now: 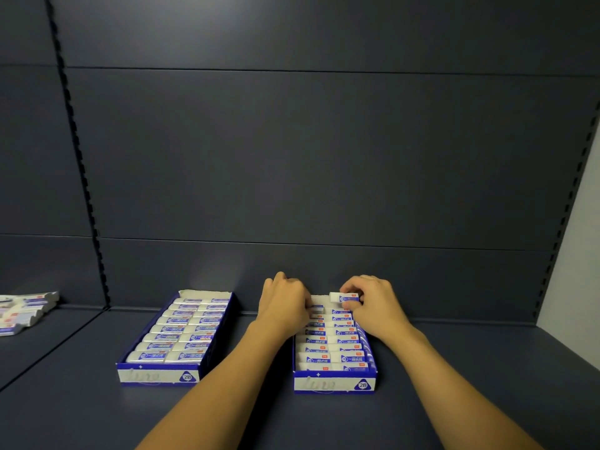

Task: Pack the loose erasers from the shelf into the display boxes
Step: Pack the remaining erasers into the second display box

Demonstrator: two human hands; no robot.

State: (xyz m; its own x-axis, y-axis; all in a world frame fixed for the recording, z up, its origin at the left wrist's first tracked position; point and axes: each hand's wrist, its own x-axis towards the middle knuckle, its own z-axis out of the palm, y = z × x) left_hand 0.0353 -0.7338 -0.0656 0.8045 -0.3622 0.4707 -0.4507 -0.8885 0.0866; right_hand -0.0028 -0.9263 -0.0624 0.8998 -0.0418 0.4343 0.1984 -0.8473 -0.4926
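Shelf (454, 368): 2 display boxes, left box (156, 375) full. Right hand (370, 303) pinches eraser (344, 297) over right box (334, 383); left hand (285, 303) curled on its rows, grip unclear.

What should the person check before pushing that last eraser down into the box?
1. Eraser held firmly: ok, the right hand pinches it above the far end of the right box.
2. Free slot under it: cannot tell, the hands hide the back rows.
3. Left hand out of the way: not ok, its fingers rest on the back-left erasers close to the drop spot.
4. Eraser lined up with the rows: ok, it lies crosswise like the packed ones.
5. Left box finished: ok, both columns look full.
6. More loose erasers left: not ok, a pile lies on the shelf at far left.
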